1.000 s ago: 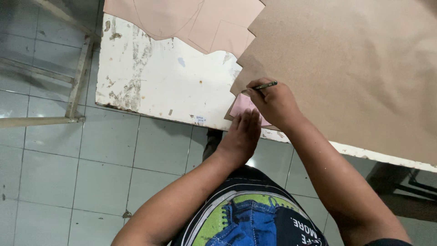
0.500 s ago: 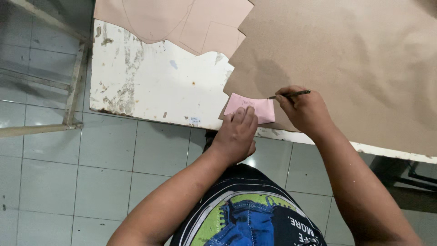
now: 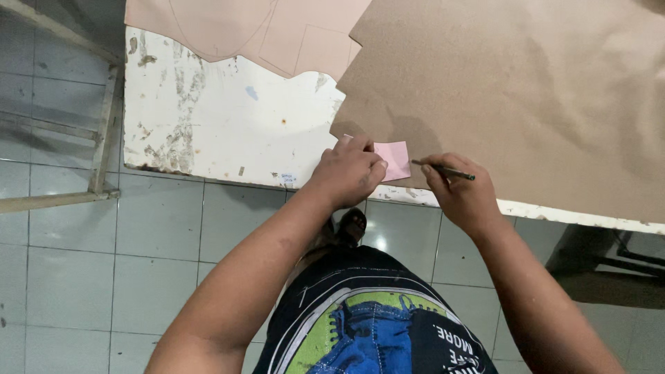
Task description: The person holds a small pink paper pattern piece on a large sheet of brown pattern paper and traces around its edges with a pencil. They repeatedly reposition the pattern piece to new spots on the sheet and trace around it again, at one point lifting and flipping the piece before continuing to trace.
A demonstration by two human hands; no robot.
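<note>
My left hand (image 3: pixel 350 172) presses a small pink template piece (image 3: pixel 393 158) flat onto the edge of a large brown sheet (image 3: pixel 526 97) on a worn white table (image 3: pixel 228 118). My right hand (image 3: pixel 463 196) sits just right of the pink piece and grips a thin dark pen (image 3: pixel 443 170), whose tip points at the piece's right edge. Most of the pink piece is covered by my left fingers.
A lighter tan sheet (image 3: pixel 256 28) with drawn outlines lies at the table's far left. A metal frame (image 3: pixel 97 138) stands left of the table on the grey tiled floor (image 3: pixel 104 277). A dark-shod foot (image 3: pixel 350 225) shows below the table edge.
The right hand with the pen has moved from the pink piece's upper left to its right side. The left hand stays pressed on the piece.
</note>
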